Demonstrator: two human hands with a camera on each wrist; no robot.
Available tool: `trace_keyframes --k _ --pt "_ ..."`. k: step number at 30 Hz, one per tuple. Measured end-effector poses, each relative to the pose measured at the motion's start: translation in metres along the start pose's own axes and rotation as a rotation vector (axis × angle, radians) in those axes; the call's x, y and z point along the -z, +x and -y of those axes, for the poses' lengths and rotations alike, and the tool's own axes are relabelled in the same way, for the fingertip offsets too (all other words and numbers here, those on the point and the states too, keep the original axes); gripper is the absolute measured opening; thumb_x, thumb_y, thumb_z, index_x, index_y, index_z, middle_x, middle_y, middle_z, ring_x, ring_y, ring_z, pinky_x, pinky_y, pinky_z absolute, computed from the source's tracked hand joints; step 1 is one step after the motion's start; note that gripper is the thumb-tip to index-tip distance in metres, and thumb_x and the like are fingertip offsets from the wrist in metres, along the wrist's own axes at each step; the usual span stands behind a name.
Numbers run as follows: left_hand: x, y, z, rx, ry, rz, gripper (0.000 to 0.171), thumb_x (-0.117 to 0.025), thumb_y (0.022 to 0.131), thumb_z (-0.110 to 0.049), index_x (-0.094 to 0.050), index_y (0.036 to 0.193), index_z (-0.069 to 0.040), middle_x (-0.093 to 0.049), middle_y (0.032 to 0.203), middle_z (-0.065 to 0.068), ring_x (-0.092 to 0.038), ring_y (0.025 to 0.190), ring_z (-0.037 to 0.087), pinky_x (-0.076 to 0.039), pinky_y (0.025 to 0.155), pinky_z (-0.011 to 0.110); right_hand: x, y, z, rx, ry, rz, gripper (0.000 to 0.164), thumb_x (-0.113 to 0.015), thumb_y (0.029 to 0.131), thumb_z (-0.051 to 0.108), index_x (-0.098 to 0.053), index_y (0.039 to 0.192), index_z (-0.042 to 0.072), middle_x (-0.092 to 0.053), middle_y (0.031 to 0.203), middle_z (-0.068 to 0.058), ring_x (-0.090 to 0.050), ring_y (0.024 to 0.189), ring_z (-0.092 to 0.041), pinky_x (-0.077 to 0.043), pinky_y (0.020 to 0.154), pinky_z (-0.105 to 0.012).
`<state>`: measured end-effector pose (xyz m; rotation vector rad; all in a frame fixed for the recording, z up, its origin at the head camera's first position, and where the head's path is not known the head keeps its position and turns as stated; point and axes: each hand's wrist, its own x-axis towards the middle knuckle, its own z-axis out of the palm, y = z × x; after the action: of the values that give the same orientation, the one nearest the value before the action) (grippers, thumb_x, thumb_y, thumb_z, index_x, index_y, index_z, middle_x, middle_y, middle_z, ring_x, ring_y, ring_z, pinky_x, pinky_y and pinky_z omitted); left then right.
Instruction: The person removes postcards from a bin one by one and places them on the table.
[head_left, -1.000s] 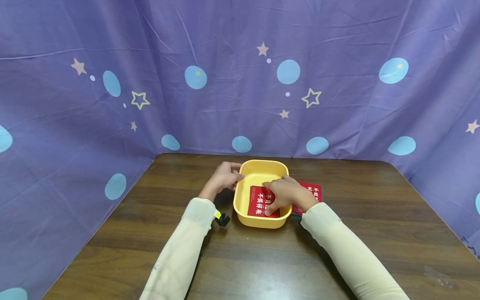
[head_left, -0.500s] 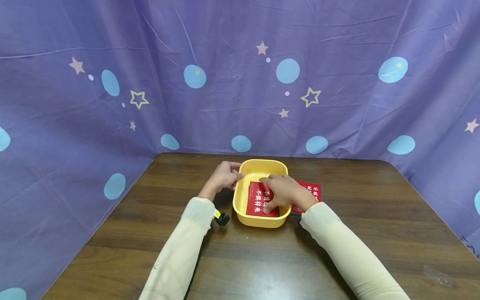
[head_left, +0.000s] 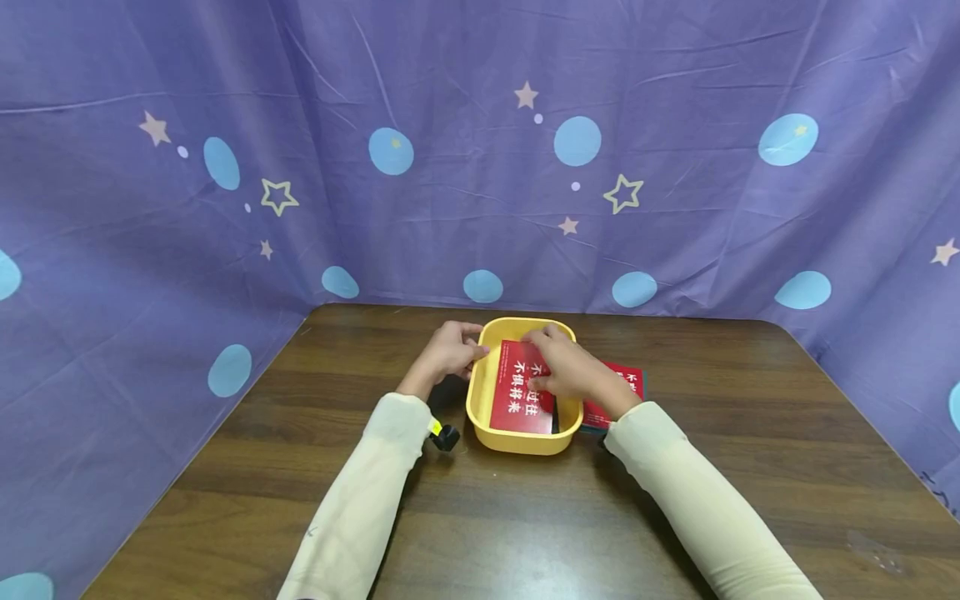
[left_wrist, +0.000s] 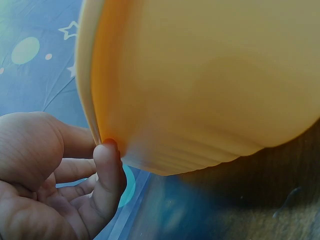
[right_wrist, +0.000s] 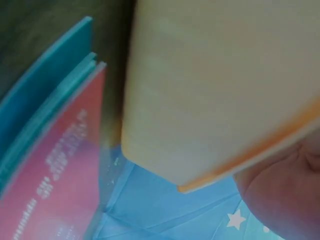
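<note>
A yellow plastic basin with rounded corners sits on the table. My left hand pinches its left rim; in the left wrist view the thumb lies against the outer wall and the fingers reach over the rim. Inside the basin, a red booklet with white characters is tilted, its far edge raised. My right hand reaches over the right rim and grips this booklet, thumb on its face and fingers at the far edge. Something dark shows under its lower right corner.
Right of the basin lies a stack of red booklets with teal edges, partly hidden by the right forearm. A small black device is strapped at the left wrist. A purple patterned curtain hangs behind the wooden table.
My right hand has moved slightly away from me and lifted the booklet's far edge, which lay lower in the basin before. My left hand has stayed on the rim.
</note>
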<state>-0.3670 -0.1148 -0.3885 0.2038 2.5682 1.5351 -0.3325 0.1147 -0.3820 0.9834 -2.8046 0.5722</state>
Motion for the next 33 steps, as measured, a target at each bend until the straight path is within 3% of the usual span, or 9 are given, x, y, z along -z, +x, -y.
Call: trace_keyframes --k 3,6,25,33 --pt "0.000 0.000 0.000 0.005 0.004 -0.007 0.048 -0.065 0.093 -0.007 -0.050 0.138 -0.001 -0.066 0.100 0.021 -0.067 0.071 0.029 -0.060 0.054 0.036 0.002 0.001 0.000 0.051 0.049 -0.052 0.045 -0.068 0.087 0.003 -0.047 0.127 -0.001 -0.053 0.111 -0.011 -0.052 0.099 -0.020 -0.049 0.093 -0.036" --pt "0.000 0.000 0.000 0.007 0.005 -0.009 0.048 -0.066 0.093 -0.007 -0.051 0.138 -0.002 -0.066 0.099 0.020 -0.067 0.070 0.027 -0.060 0.053 0.036 0.003 0.002 0.001 0.080 0.099 -0.089 0.036 -0.057 0.087 -0.005 -0.047 0.122 -0.003 -0.056 0.104 -0.010 -0.053 0.094 -0.020 -0.050 0.088 -0.035" --pt "0.002 -0.001 -0.005 0.014 -0.003 0.011 0.050 -0.065 0.093 -0.008 -0.049 0.140 -0.001 -0.066 0.101 0.021 -0.066 0.065 0.023 -0.060 0.061 0.044 0.040 -0.007 0.008 0.040 0.186 -0.178 0.033 -0.047 0.091 -0.006 -0.045 0.124 -0.002 -0.054 0.112 -0.012 -0.052 0.101 -0.022 -0.050 0.089 -0.040" --pt "0.002 -0.001 -0.003 0.019 0.005 0.014 0.049 -0.065 0.094 -0.009 -0.049 0.139 -0.001 -0.065 0.103 0.022 -0.066 0.066 0.025 -0.060 0.057 0.039 0.059 -0.015 0.005 0.023 0.190 -0.224 0.033 -0.046 0.092 -0.005 -0.045 0.125 -0.004 -0.053 0.114 -0.014 -0.051 0.101 -0.025 -0.050 0.088 -0.043"
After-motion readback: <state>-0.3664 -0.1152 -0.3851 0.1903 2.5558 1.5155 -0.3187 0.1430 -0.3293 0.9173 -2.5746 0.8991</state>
